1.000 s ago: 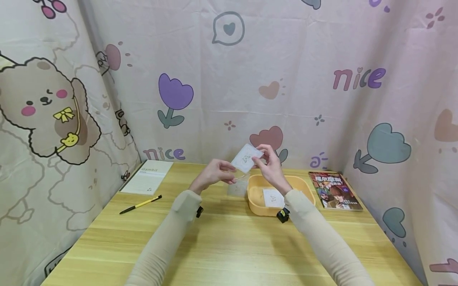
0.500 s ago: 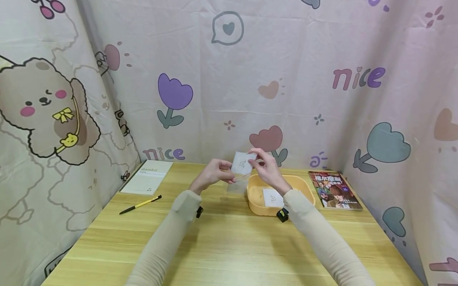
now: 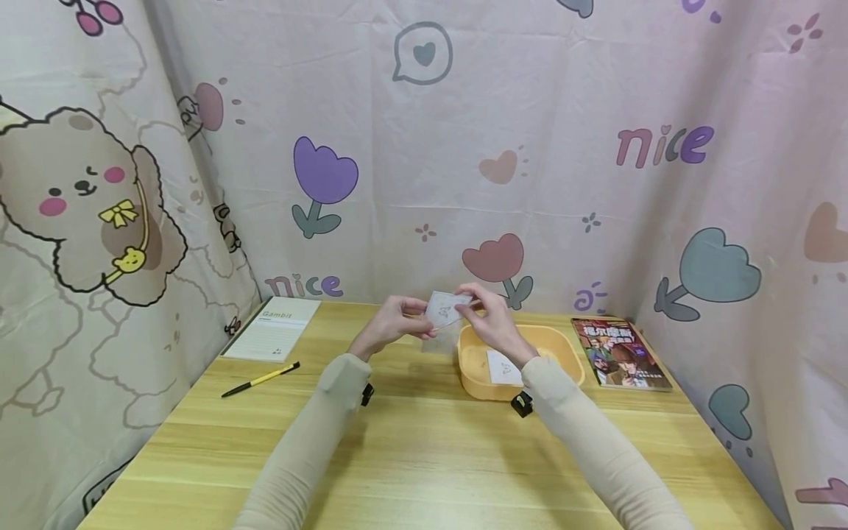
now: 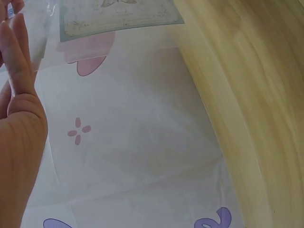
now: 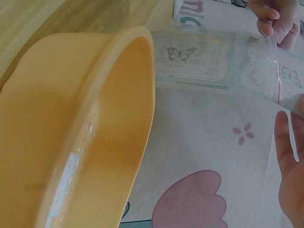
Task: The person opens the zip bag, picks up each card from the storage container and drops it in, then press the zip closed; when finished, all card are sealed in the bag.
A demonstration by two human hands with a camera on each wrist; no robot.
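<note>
Above the table, my left hand (image 3: 397, 322) pinches a clear zip bag (image 3: 439, 341) near its mouth. The bag hangs down, and in the right wrist view a butterfly-printed card (image 5: 190, 59) shows inside it. A pink-red seal line runs across its mouth. My right hand (image 3: 492, 318) pinches a second white butterfly card (image 3: 442, 309) by its upper right corner. This card's lower part overlaps the bag's mouth, right at the seal line. Just below my right hand stands a yellow plastic basin (image 3: 473, 384) with another printed card (image 3: 502, 368) in it.
A lined notepad (image 3: 273, 331) lies at the back left of the wooden table (image 3: 424, 456), with a yellow-black pen (image 3: 261, 379) in front of it. At the right is a comic-style magazine (image 3: 621, 353). A patterned curtain (image 3: 411, 147) hangs behind the table.
My right hand has lowered the card and turned it upright, bringing it down to the bag's mouth. The left hand keeps its hold on the bag, nearly still.
</note>
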